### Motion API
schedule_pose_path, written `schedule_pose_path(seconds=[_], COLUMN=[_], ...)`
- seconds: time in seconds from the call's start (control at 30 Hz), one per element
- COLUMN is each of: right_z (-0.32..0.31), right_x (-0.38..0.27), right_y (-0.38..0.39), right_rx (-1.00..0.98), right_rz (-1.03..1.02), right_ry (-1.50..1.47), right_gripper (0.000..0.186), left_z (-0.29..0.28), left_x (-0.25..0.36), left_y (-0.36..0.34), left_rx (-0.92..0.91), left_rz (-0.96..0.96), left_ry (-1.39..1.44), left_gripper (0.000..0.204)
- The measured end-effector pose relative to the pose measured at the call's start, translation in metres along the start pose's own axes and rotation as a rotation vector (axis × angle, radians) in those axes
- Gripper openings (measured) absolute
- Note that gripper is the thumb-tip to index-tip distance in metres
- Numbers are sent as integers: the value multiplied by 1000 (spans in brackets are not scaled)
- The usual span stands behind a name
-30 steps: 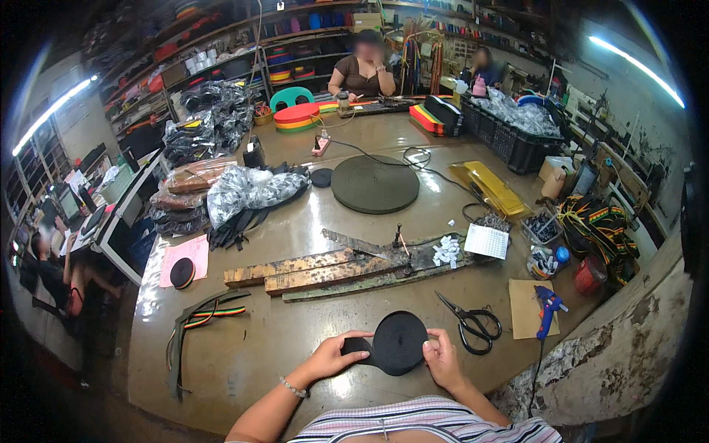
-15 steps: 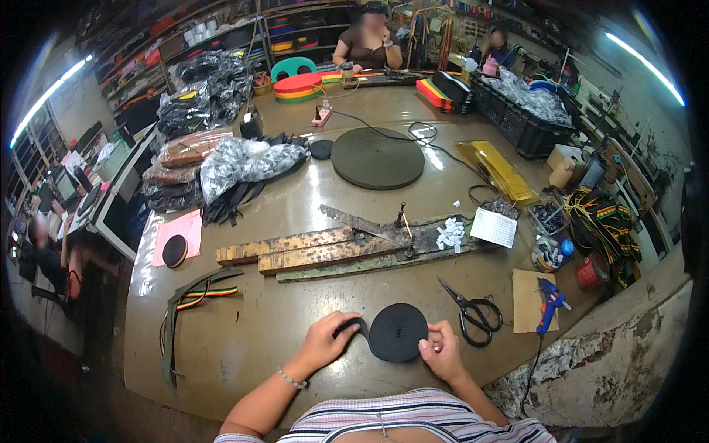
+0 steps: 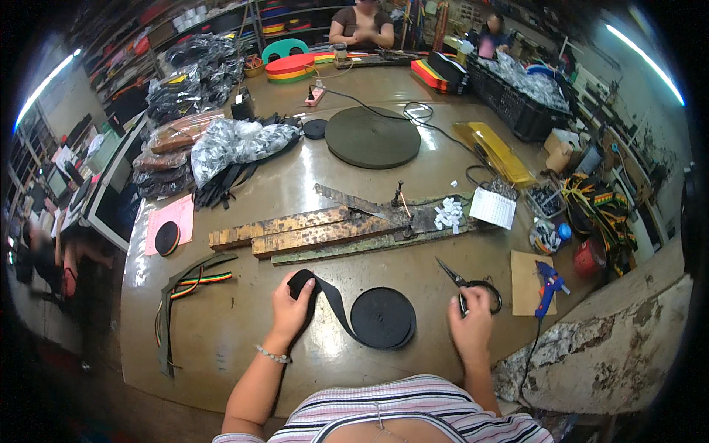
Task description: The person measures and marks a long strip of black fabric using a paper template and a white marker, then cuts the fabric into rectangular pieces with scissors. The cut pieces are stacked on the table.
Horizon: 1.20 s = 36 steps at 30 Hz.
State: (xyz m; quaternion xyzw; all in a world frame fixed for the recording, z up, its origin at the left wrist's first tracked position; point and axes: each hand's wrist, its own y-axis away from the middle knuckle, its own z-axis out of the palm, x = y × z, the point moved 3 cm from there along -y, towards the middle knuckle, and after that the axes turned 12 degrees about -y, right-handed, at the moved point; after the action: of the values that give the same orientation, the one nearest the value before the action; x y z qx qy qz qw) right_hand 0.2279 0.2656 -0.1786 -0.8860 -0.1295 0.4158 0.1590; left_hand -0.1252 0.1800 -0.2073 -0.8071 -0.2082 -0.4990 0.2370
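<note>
A roll of black webbing (image 3: 382,317) lies flat on the table in front of me, its loose strap rising to the left. My left hand (image 3: 293,306) is closed round that strap's free end, thumb on top, left of the roll. To the right, my right hand (image 3: 471,317) has its fingers curled over the handles of black-handled scissors (image 3: 461,280). The scissors lie on the table, blades pointing away and left; my fingers partly cover one handle loop.
Beyond my hands lie long wooden bars (image 3: 310,235) with a hinged metal blade (image 3: 351,203). A blue glue gun (image 3: 548,292) rests on cardboard at right. Webbing scraps (image 3: 171,303) lie at left. A large olive roll (image 3: 373,138) and a power cord (image 3: 443,127) are farther back.
My left hand has moved left and away, drawing a length of strap off the roll. My right hand has left the roll and moved right onto the scissors.
</note>
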Motion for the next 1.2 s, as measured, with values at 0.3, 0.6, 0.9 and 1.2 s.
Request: schedule_pose_path(seconds=[0.3,0.6,0.9,1.2], right_z=[-31,-39,-8,-8], right_x=[30,48,70,14], right_y=[-12,-33,-77,-113], right_rx=[-196,-290,73,-7], right_rz=[152,97,-171,-62], right_ry=[286,81,-46,-187], right_gripper=[51,36,36,42], left_z=[1,2,6,1], left_x=[-7,-4,-12,-4], left_y=[-1,-1,-1,1], left_rx=[-37,-52,-46,-91], left_rz=[40,13,23,95], left_ry=[-32,-9,-13,-71], left_gripper=[23,24,28,17])
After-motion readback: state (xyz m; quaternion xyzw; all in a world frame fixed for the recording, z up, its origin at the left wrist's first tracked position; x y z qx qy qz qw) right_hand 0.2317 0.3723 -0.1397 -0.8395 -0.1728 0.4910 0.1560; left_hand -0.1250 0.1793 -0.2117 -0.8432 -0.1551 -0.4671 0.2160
